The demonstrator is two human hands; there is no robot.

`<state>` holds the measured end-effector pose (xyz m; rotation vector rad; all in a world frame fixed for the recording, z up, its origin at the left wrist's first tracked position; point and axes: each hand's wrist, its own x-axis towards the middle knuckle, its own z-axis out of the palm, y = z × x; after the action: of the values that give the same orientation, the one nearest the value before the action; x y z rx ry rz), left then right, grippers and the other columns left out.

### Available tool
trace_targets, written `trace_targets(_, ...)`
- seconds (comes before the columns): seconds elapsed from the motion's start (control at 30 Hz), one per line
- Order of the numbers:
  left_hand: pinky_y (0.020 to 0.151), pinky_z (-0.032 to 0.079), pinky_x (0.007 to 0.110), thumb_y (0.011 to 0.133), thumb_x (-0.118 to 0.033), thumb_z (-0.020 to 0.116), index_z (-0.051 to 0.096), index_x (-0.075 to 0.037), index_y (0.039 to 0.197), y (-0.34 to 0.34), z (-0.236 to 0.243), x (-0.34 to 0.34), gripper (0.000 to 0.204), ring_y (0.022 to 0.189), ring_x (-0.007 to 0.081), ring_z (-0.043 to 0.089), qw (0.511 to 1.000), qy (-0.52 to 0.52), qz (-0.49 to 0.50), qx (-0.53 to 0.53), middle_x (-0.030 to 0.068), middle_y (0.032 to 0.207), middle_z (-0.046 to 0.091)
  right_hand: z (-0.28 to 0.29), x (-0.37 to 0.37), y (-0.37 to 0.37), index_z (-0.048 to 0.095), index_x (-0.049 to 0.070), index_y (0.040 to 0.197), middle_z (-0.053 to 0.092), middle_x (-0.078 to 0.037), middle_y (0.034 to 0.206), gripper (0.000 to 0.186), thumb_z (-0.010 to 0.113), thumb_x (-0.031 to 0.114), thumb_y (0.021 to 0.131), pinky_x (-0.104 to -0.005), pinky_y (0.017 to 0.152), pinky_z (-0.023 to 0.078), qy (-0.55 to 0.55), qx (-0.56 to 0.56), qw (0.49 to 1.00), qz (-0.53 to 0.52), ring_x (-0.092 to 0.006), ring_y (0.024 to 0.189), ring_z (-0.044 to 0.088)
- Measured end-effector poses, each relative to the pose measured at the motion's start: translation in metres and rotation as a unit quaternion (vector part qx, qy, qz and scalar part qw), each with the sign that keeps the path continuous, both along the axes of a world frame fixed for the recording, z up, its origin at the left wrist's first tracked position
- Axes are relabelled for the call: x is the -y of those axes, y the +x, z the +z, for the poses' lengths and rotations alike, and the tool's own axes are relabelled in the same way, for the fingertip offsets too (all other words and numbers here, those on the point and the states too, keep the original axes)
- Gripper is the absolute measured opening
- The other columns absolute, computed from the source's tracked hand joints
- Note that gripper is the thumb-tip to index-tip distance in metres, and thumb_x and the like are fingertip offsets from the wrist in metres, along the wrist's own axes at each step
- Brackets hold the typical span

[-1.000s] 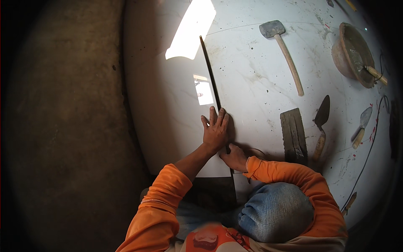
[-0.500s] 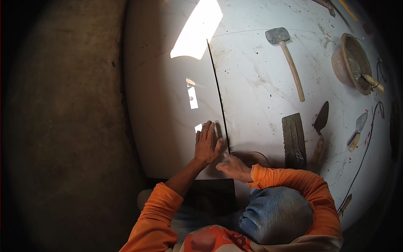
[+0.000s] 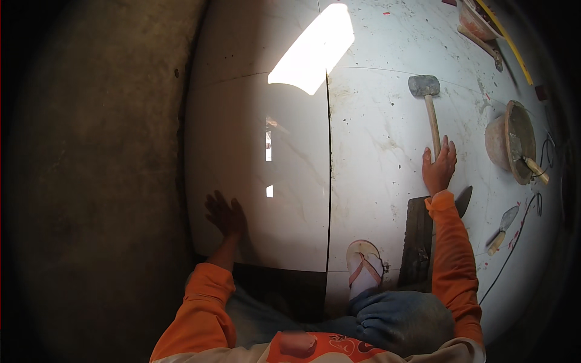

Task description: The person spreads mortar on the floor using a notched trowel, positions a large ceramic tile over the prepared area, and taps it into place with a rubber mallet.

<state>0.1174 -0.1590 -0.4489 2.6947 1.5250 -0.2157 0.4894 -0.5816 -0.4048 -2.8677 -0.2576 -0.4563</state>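
Marbled white floor tiles (image 3: 375, 193) are lying beside a strip of bare brown concrete (image 3: 109, 181). At right, a reddish-brown mortar bowl (image 3: 497, 145) is showing its mouth; grey residue is coating its inside, and a wooden-handled tool (image 3: 535, 169) is leaning out over the rim (its working end is hiding within). Near the top, a second reddish basin (image 3: 474, 20) is standing beside a yellow bar (image 3: 508, 43); its contents are escaping view. Between the bowl and a large glossy tile (image 3: 296, 230), a rubber mallet (image 3: 431, 112) is lying with its head pointing away from the person. At its handle's end the right hand (image 3: 440, 168) is hovering, grip open, thumb and fingers flanking the wood; whether they are touching it, I cannot tell. Toward the glossy tile's left side, the left hand (image 3: 226, 216) is spreading its fingers, grip open too. Under the right forearm, a flat trowel (image 3: 416, 242) is lying partly covered.
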Motion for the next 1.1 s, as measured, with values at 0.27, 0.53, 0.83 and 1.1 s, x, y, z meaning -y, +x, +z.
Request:
trace_targets(0.27,0.11,0.006,0.065,0.096,-0.049,0.035,0.014,-0.01,0.152,0.098,-0.008,-0.039,0.072,0.144,0.0434,0.003,0.997,0.024,-0.079,0.001,0.0225,0.157,0.004,-0.008,-0.02,0.075,0.049,-0.004,0.102,0.059,-0.029,0.101,0.025,0.056,0.016,0.088,-0.0481,0.081,0.05,0.016,-0.19,0.981,-0.024,-0.0455,0.092,0.06)
trace_targets(0.53,0.11,0.003,0.067,0.093,-0.052,0.036,0.014,-0.012,0.152,0.108,0.0,-0.033,0.075,0.144,0.0454,0.005,0.986,0.014,-0.165,0.035,0.0217,0.157,0.005,-0.004,-0.076,0.036,0.048,-0.004,0.1,0.061,-0.027,0.087,0.026,0.054,0.02,0.092,-0.0491,0.073,0.048,0.081,-0.206,0.969,0.112,-0.0457,0.082,0.061)
trace_targets(0.83,0.113,0.007,0.06,0.093,-0.044,0.042,0.023,-0.001,0.147,0.097,-0.004,-0.046,0.072,0.144,0.0385,0.013,0.991,0.034,0.038,0.122,0.0225,0.155,0.016,-0.033,-0.064,0.021,0.049,0.0,0.101,0.063,-0.025,0.085,0.026,0.053,0.025,0.095,-0.048,0.072,0.048,0.039,-0.196,0.976,0.087,-0.0451,0.081,0.061)
trace_targets(1.1,0.113,0.009,0.058,0.093,-0.047,0.038,0.025,0.001,0.146,0.09,-0.017,-0.123,0.073,0.144,0.0373,0.014,0.959,0.07,0.225,0.156,0.0223,0.154,0.022,-0.039,-0.057,0.025,0.047,0.002,0.104,0.062,-0.024,0.091,0.025,0.052,0.025,0.095,-0.0494,0.075,0.047,0.034,-0.189,0.977,0.098,-0.0442,0.086,0.06)
